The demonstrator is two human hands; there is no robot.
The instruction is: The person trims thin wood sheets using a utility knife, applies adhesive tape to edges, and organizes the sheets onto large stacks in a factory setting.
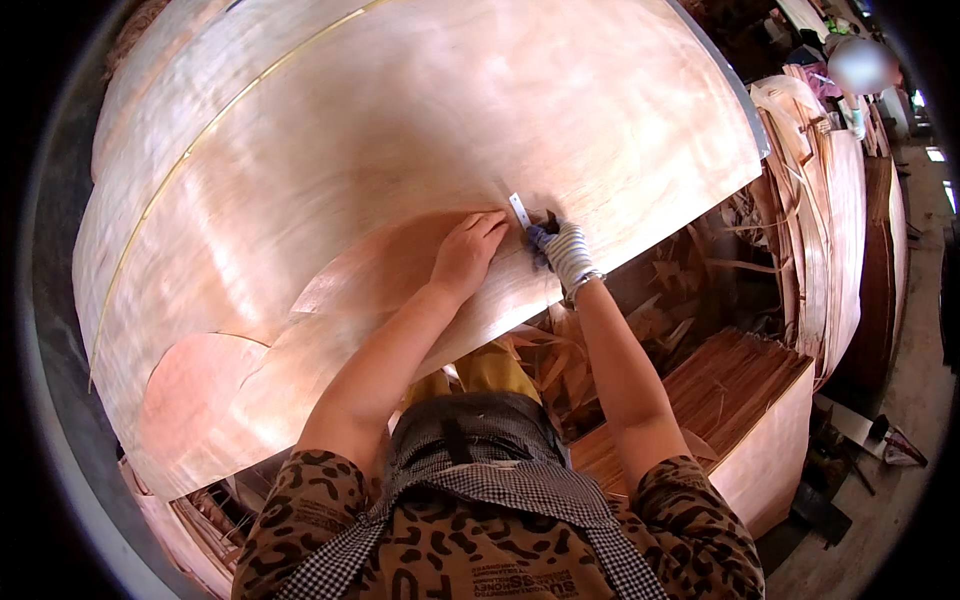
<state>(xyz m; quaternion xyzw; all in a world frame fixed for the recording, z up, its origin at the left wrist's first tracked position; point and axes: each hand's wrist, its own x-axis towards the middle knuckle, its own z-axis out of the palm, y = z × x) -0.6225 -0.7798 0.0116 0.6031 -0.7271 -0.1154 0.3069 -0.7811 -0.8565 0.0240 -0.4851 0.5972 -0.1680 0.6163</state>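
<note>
A broad, pale wood veneer sheet (420, 110) fills the work surface in front of me. My left hand (467, 252) is bare and lies flat on it, fingers stretched forward over the tip of a reddish veneer patch (375, 262). Close by on the right, my right hand (572, 254) wears a striped knit glove and is closed round a small knife-like hand tool (519, 210). The tool's pale flat strip points away from me, touching or just above the sheet; its handle is mostly hidden in the glove. Another pinkish patch (195, 390) shows at the lower left.
A thin yellow strip (190, 150) curves across the sheet's left side. Veneer scraps (560, 360) lie below the near edge. Stacked veneer (735, 400) stands right of my legs, with a taller bundle (825, 220) beyond. Another person (862, 68) is at the far right.
</note>
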